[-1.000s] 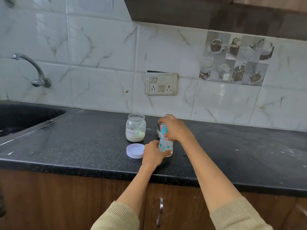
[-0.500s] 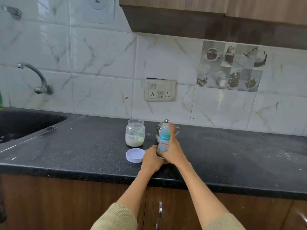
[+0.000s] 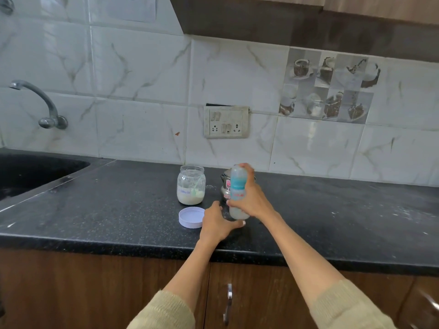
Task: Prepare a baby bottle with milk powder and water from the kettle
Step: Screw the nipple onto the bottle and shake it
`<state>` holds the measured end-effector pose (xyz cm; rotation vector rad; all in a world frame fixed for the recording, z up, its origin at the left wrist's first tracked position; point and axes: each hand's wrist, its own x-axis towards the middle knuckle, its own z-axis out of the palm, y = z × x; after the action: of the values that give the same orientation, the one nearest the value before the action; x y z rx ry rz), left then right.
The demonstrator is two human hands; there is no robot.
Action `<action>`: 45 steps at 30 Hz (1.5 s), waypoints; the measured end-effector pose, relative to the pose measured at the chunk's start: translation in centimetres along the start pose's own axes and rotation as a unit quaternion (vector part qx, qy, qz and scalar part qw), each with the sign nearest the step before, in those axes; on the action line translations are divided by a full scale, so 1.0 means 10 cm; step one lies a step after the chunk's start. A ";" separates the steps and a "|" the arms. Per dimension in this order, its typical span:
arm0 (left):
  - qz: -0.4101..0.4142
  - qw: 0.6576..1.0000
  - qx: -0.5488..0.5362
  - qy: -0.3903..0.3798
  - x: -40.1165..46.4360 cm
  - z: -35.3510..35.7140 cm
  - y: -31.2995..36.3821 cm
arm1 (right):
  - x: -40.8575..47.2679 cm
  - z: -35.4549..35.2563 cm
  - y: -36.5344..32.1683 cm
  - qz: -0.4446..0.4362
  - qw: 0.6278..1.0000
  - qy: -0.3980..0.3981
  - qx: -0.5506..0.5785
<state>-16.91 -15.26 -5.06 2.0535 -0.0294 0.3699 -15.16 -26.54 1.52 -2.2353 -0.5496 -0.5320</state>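
Right hand (image 3: 251,198) clamped around blurred baby bottle (image 3: 238,186), left hand (image 3: 215,224) spread beneath, kettle (image 3: 225,187) half hidden.

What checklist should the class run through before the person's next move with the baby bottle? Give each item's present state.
1. Baby bottle gripped by right hand: ok.
2. Bottle cap on: ok.
3. Left hand steadying the bottle base: cannot tell; it lies beside it.
4. Powder jar closed: not ok; its lid lies on the counter.
5. Kettle clear of the hands: ok; it stands behind the bottle.
6. Powder fully mixed: cannot tell.
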 end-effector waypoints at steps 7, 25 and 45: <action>-0.001 1.000 0.007 -0.007 0.01 0.00 0.00 | 0.10 -0.06 0.01 -0.002 1.000 0.011 0.029; 0.008 1.000 0.028 -0.009 -0.01 -0.01 0.01 | 0.07 -0.05 0.08 -0.035 0.998 0.029 0.031; 0.014 0.999 0.028 -0.012 0.00 -0.01 -0.01 | 0.11 -0.11 0.05 -0.055 0.995 0.047 0.064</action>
<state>-16.95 -15.17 -5.09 2.1138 -0.0630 0.3681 -14.22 -27.46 2.50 -2.0554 -0.6432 -0.6378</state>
